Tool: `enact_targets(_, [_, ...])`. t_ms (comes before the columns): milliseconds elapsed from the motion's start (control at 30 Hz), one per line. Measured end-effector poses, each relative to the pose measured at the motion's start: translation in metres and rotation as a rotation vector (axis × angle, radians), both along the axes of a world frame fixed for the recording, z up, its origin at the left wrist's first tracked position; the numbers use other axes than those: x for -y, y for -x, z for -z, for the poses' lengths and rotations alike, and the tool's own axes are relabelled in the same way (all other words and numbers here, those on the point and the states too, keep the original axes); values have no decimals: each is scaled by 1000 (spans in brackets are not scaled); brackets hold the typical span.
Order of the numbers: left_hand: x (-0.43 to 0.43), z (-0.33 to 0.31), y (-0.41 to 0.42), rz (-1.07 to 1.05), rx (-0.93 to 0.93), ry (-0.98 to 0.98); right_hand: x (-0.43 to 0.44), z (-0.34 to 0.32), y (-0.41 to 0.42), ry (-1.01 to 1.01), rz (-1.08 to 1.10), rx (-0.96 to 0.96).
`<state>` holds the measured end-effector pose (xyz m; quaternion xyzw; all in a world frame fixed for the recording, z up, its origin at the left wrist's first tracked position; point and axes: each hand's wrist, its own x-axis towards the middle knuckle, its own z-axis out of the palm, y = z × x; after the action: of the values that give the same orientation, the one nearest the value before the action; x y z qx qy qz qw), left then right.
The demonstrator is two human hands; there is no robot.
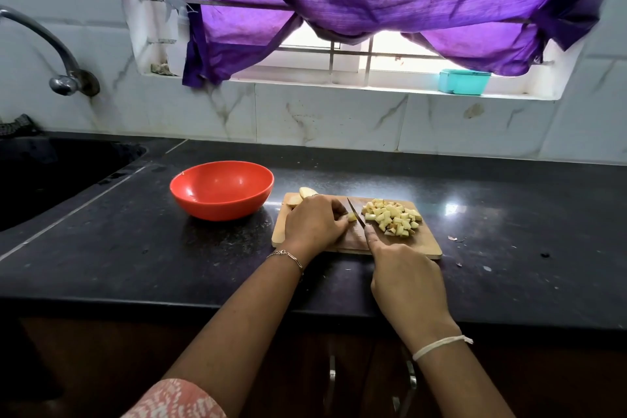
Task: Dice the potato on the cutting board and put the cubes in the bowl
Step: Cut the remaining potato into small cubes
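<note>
Our right hand (403, 278) has its grip closed round the handle of the knife (355, 212), one finger stretched toward the blade, the edge down on the cutting board (424, 248). Our left hand (315, 222) curls over a small potato piece (352, 216) and pins it just beside the blade.

That closeness is the main risk, we judge. The piece is short, so a skid or a hurried cut could catch our fingertips.

The potato cubes (393, 217) lie heaped on the board's right half, and a careless sweep could push some onto the worktop (135, 248). Uncut potato slices (305, 195) wait at the far left corner. The red bowl (222, 190) stands left of the board and holds no cubes, so some may drop in the gap during the transfer.
</note>
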<state>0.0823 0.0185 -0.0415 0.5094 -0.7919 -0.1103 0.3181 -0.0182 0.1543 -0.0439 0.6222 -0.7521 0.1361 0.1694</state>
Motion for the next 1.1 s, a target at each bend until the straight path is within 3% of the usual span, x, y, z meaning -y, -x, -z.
enact_targets(600, [3,0,-2,2,4,-19,6,-5,-1,15,-15,30])
enact_targets(833, [0,-2,-3,4,-42,-56,-1,5,-3,110,14,144])
enact_targets(1100, [0,-3,-3,9,-46,-34,0,7,-2,99,-26,94])
